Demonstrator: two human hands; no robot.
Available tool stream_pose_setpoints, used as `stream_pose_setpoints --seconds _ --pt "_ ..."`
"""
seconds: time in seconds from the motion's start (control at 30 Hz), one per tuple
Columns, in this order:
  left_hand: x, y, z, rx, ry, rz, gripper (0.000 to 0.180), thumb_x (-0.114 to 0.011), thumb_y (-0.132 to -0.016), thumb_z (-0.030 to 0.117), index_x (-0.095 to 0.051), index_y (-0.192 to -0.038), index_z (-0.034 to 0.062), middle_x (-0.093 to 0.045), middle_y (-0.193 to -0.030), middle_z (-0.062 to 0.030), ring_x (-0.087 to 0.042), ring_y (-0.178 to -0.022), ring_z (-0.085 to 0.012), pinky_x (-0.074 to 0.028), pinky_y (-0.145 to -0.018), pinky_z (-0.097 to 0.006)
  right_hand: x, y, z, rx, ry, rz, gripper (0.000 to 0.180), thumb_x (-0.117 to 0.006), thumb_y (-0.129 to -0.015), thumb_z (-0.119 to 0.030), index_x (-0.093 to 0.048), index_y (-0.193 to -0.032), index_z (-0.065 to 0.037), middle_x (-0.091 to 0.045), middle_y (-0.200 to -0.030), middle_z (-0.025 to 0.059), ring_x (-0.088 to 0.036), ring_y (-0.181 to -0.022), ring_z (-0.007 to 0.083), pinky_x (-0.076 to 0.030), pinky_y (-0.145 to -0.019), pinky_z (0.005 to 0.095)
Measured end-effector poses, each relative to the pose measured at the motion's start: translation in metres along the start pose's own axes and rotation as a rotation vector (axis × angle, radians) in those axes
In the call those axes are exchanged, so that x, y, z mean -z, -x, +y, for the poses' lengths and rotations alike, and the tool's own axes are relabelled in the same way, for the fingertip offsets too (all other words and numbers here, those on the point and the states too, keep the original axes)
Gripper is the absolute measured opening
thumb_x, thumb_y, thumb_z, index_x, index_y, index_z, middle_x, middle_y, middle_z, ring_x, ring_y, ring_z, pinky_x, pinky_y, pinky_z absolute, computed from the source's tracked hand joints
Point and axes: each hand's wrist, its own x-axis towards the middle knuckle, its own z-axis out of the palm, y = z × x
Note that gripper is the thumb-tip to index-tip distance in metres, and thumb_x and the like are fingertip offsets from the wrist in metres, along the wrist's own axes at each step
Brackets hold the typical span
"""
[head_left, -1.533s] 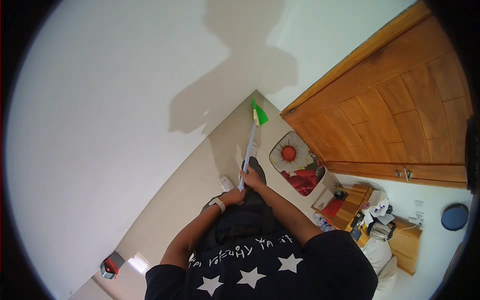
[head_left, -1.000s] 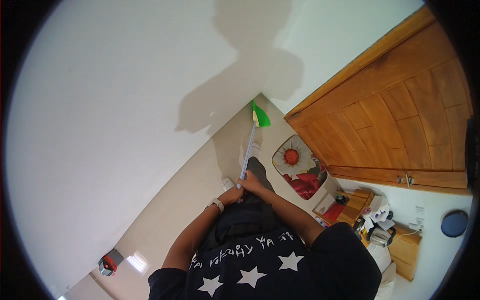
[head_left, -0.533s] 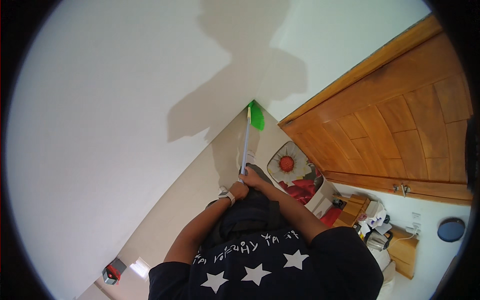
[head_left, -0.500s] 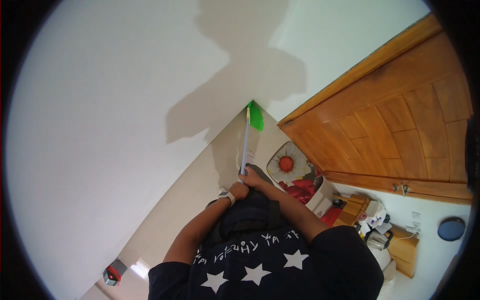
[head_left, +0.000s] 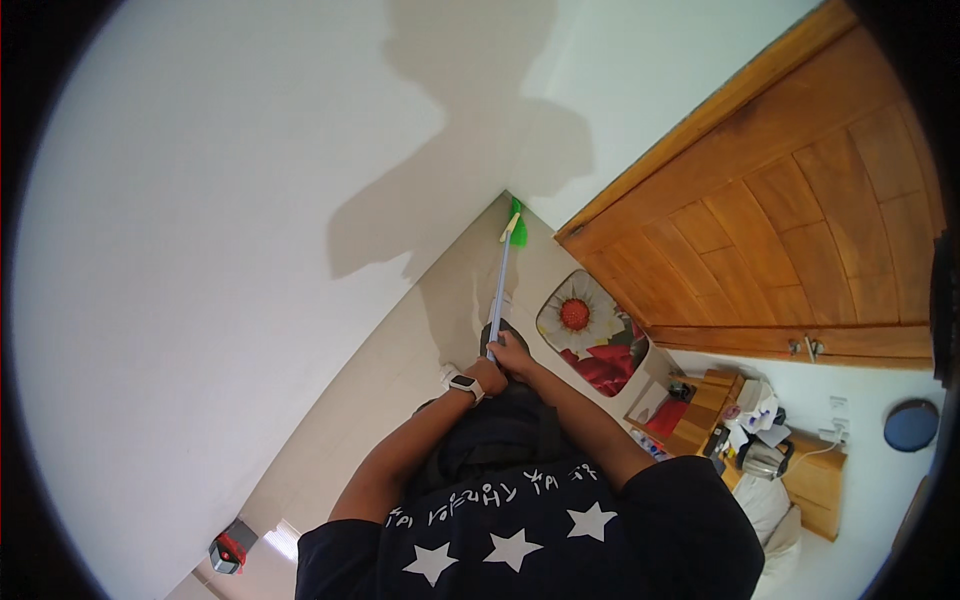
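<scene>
Both my hands are wrapped round the light blue-grey handle of a broom (head_left: 502,270) in front of my body. My left hand (head_left: 487,378), with a white watch on its wrist, grips the lower end of the handle. My right hand (head_left: 512,354) closes round it just above. The broom's green bristles (head_left: 519,235) spread from a cream-coloured head (head_left: 511,224) on the floor, close to the corner where the two walls meet. My fingers are partly hidden behind the handle and each other.
A flower-patterned mat (head_left: 592,325) lies on the floor by the wooden door (head_left: 760,200). Further right, a wooden stand (head_left: 705,410) holds a kettle (head_left: 765,459) and assorted items. A dark blue round object (head_left: 910,426) is at the wall. A grey-and-red object (head_left: 230,548) sits lower left.
The broom head has turned and shifted slightly right within the corner, so its bristles look narrower. Both hands moved slightly right with the handle. The view has shifted a little.
</scene>
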Motion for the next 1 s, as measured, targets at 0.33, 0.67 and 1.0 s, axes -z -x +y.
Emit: stream_pose_setpoints --seconds 0.33,0.67,1.0 --pt "-0.071 0.020 -0.064 -0.044 0.891 -0.181 0.041 -0.042 -0.099 0.036 -0.061 -0.113 0.0026 -0.057 -0.077 -0.0027 -0.059 -0.066 -0.0132 -0.048 -0.057 -0.028 -0.023 0.051 0.019 0.115 0.151 0.085 0.058 -0.069 -0.080 -0.031 -0.037 -0.121 -0.004 -0.061 -0.078 0.0150 -0.062 -0.068 0.0223 -0.049 -0.059 0.0381" --pt "-0.062 0.052 -0.058 -0.008 1.384 -0.137 0.042 -0.055 -0.096 0.039 -0.057 -0.124 0.0074 -0.064 -0.089 -0.0038 -0.062 -0.069 -0.0121 -0.047 -0.056 -0.024 -0.040 0.044 0.013 0.077 0.091 0.079 0.054 -0.069 -0.082 -0.020 -0.035 -0.122 -0.006 -0.061 -0.075 0.0125 -0.055 -0.050 0.0164 -0.045 -0.044 0.0317" --pt "-0.010 0.076 -0.038 -0.327 0.780 0.382 0.054 -0.075 -0.086 0.035 -0.053 -0.127 0.0088 -0.065 -0.104 -0.0116 -0.066 -0.074 -0.0229 -0.053 -0.063 -0.034 -0.039 0.021 -0.041 -0.035 -0.247 -0.009 0.065 -0.068 -0.085 -0.021 -0.031 -0.137 -0.005 -0.056 -0.075 0.0095 -0.053 -0.053 0.0165 -0.041 -0.042 0.0330"
